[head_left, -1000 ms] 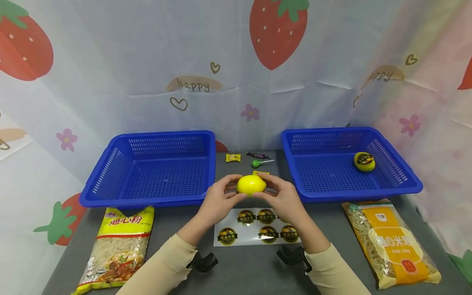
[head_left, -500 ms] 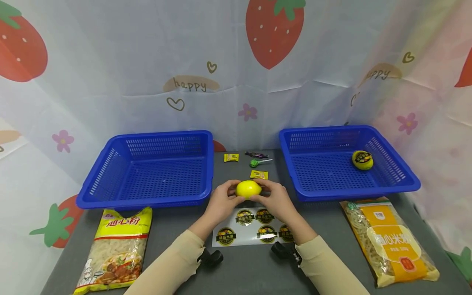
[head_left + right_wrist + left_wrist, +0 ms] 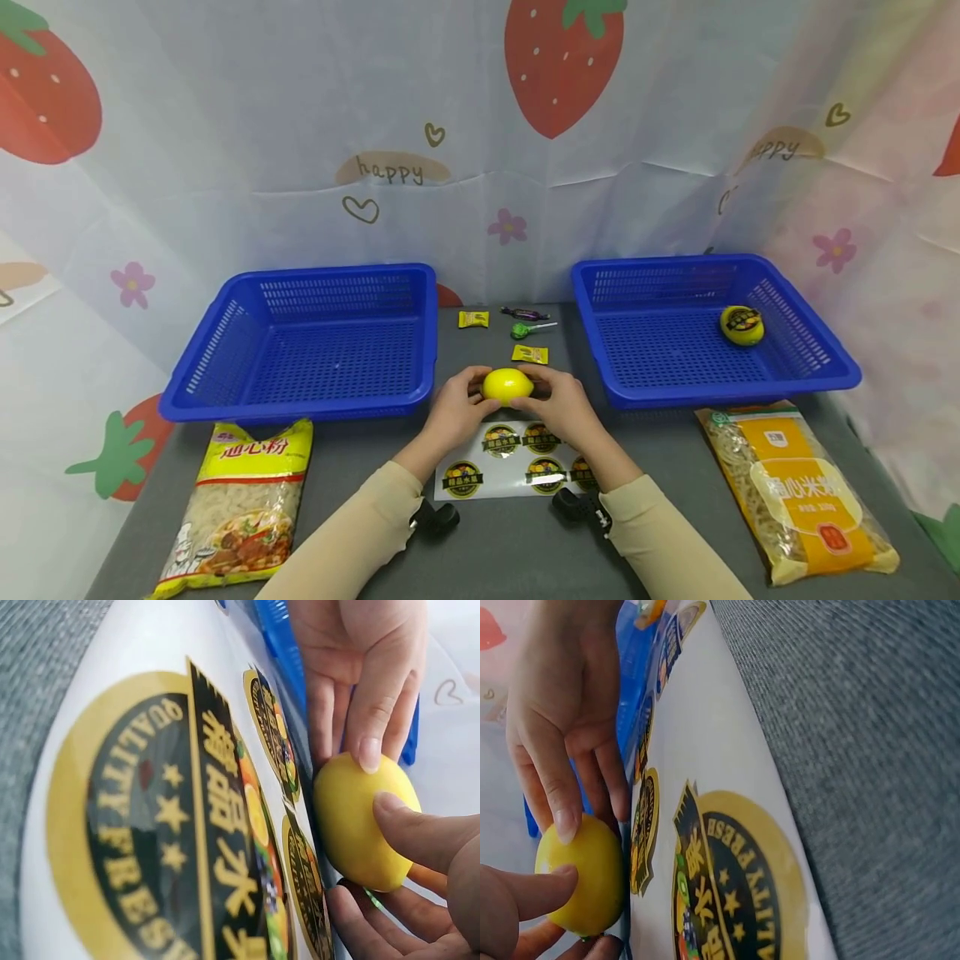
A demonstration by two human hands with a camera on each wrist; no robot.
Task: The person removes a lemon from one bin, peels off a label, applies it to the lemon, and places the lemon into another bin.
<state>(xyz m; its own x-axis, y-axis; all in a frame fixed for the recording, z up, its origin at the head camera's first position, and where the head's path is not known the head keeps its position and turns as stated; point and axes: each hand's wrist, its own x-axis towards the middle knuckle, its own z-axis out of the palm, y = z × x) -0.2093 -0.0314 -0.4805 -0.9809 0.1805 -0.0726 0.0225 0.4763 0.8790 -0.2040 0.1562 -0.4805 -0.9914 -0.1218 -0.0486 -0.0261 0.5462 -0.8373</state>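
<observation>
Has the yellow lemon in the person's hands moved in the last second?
Yes. The lemon, held between both hands, has come down and nearer the person: it now sits below the yellow packet, just above the sticker sheet.

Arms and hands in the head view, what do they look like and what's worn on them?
Both arms wear long beige sleeves reaching to the wrists. The left hand and right hand are bare, with no gloves or rings visible. A small black device sits strapped at each wrist.
</observation>
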